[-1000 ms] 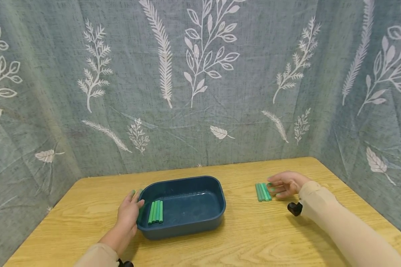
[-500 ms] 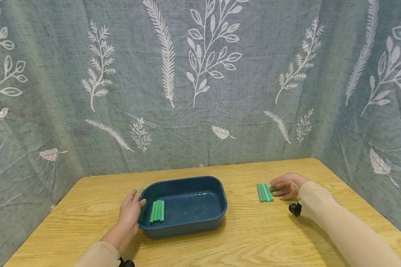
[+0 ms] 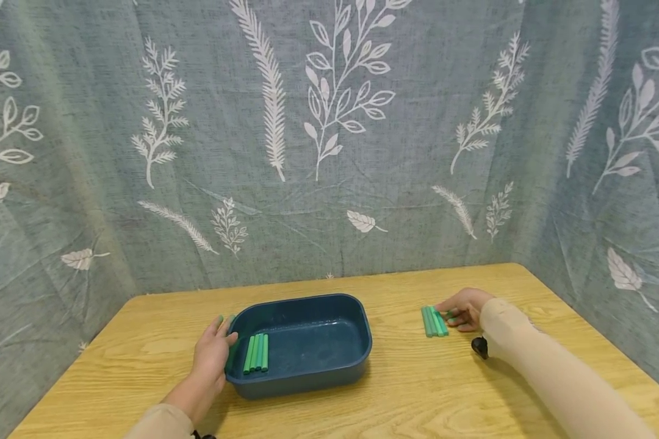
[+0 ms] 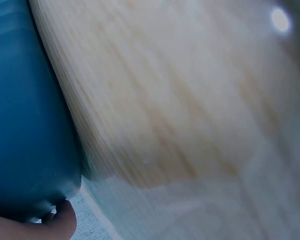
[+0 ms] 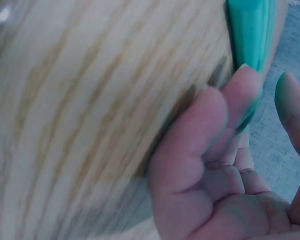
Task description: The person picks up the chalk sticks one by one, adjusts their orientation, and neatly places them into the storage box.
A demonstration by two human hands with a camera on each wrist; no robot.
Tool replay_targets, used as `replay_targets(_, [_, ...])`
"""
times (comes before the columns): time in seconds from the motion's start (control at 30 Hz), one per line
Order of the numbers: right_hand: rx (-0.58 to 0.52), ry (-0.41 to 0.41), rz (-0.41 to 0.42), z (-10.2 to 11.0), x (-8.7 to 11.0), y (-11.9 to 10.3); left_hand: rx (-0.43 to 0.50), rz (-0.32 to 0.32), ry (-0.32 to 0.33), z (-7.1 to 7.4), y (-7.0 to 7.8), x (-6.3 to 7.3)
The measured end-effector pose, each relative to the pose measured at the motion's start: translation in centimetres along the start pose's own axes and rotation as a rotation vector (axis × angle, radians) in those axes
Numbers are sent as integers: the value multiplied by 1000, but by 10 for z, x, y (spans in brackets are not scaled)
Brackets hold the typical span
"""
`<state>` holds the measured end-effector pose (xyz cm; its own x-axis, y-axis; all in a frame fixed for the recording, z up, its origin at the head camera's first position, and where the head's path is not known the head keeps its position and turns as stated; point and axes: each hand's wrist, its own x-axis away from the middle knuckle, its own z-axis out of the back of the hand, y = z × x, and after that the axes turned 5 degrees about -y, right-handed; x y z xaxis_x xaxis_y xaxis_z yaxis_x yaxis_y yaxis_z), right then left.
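My left hand (image 3: pixel 211 350) lies along the left end of a dark blue rectangular tub (image 3: pixel 302 384), touching its wall and rim. In the left wrist view a fingertip (image 4: pixel 66 220) shows at the tub (image 4: pixel 30 115)'s corner. Several green sticks (image 3: pixel 256 353) lie side by side in the tub's left part. To the right, several more green sticks (image 3: pixel 434 321) lie in a row on the table. My right hand (image 3: pixel 467 310) is at their right side, fingertips at the rightmost stick. In the right wrist view the thumb (image 5: pixel 292 107) stands apart from bent fingers near a green stick (image 5: pixel 247 32).
A wood-grain table (image 3: pixel 395 378) carries everything. Grey-green cloth (image 3: pixel 329 152) with white leaf prints hangs behind it and on both sides. Bare table top lies between the tub and the loose sticks.
My right hand has moved slightly left onto the row of loose sticks, its index finger reaching over the rightmost one. My left hand stays at the tub.
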<state>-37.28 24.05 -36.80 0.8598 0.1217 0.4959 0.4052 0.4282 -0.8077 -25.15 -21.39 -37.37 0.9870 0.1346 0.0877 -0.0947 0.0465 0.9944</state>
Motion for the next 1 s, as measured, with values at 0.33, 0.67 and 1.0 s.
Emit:
replay_targets(0.33, [116, 30, 21, -6, -4, -2, -8, -4, 5, 0, 1, 2])
replay_targets(0.67, [45, -19, 59, 4, -2, 3, 13, -27, -23, 0, -4, -3])
replay_targets(1.0, [112, 17, 62, 0, -4, 1, 7, -31, -23, 1, -7, -7])
